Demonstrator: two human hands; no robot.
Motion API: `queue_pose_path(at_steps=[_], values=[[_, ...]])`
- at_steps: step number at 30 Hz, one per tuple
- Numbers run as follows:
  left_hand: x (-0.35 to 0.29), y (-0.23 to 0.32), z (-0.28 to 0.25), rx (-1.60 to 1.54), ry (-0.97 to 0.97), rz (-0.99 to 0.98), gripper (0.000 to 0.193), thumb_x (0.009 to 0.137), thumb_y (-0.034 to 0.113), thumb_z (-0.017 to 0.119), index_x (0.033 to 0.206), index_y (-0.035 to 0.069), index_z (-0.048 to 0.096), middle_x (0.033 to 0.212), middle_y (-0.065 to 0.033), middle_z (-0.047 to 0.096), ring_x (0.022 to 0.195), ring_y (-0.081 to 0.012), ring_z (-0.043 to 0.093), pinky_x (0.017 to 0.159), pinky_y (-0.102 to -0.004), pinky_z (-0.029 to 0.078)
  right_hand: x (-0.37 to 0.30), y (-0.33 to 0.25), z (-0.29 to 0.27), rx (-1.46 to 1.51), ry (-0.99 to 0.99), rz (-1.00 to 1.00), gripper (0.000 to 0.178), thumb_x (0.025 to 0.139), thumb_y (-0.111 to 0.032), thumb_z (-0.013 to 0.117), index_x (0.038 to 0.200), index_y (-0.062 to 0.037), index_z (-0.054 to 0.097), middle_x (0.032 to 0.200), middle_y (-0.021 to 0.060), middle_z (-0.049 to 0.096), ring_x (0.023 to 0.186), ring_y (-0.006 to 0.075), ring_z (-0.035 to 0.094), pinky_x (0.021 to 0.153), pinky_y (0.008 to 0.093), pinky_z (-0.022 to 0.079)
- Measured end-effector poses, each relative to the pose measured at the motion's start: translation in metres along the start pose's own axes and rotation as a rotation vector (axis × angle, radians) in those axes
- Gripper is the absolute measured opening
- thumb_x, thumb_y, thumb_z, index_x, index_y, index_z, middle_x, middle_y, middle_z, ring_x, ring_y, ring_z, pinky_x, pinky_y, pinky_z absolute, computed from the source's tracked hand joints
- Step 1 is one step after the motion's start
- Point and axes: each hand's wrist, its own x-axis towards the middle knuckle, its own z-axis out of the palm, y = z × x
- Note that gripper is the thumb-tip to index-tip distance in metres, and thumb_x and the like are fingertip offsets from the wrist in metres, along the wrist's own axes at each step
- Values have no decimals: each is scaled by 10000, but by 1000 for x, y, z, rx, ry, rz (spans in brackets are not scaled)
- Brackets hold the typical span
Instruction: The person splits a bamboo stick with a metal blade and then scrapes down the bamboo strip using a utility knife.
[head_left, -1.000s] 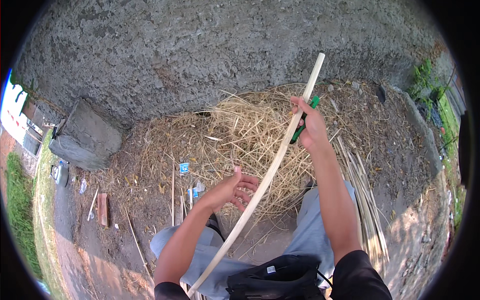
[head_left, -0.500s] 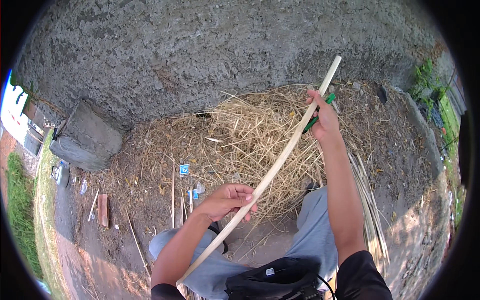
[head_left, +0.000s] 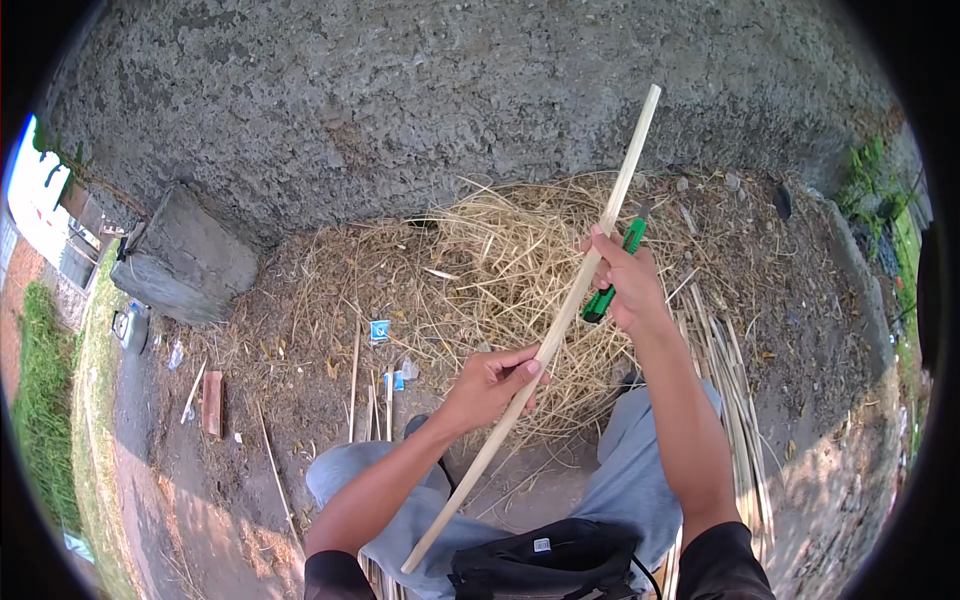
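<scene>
A long pale strip of split wood, perhaps bamboo [head_left: 570,307], slants from my lap up toward the wall. My left hand [head_left: 492,388] pinches it below its middle, thumb on top. Higher up, my right hand [head_left: 628,280] grips the strip between thumb and fingers. That same hand also keeps a green box cutter [head_left: 633,236] in its palm, with its blade end pointing up and away from me. Beneath both hands spreads a heap of thin curly wood shavings [head_left: 520,260].
A rough grey wall [head_left: 450,100] rises ahead. A concrete block [head_left: 187,262] stands at the left, with a reddish brick [head_left: 212,404] nearer. Bundled pale strips [head_left: 735,420] lie beside my right leg. A black bag [head_left: 545,560] rests at my lap.
Both hands have shifted along with the strip: the left hand up and to the right, the right hand slightly down and left. The strip now stands steeper, and the cutter's blade end shows.
</scene>
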Motion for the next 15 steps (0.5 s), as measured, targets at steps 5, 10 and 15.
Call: queue_pose_path(at_steps=[5, 10, 15], values=[[-1, 2, -2, -97, -105, -18, 453, 998, 305, 483, 1298, -33, 519, 1114, -126, 640, 828, -171, 660, 706, -298, 573, 26, -14, -30, 114, 48, -103, 172, 950, -169, 596, 840, -38, 605, 712, 9, 579, 481, 46, 335, 446, 225, 282], [-17, 2, -9, 134, -102, -52, 353, 873, 88, 690, 1181, -55, 590, 1011, -132, 679, 893, -155, 669, 730, -271, 573, 24, -28, -40, 127, 124, -108, 138, 942, -161, 607, 880, -39, 625, 713, -1, 578, 483, 42, 323, 454, 221, 281], [-18, -19, 16, 34, 65, -44, 278, 841, 45, 713, 1081, -70, 631, 894, -145, 686, 787, -164, 694, 675, -251, 578, 31, -24, -50, 189, 68, -99, 133, 939, -144, 601, 999, -25, 615, 776, 17, 586, 487, 27, 341, 423, 193, 279]])
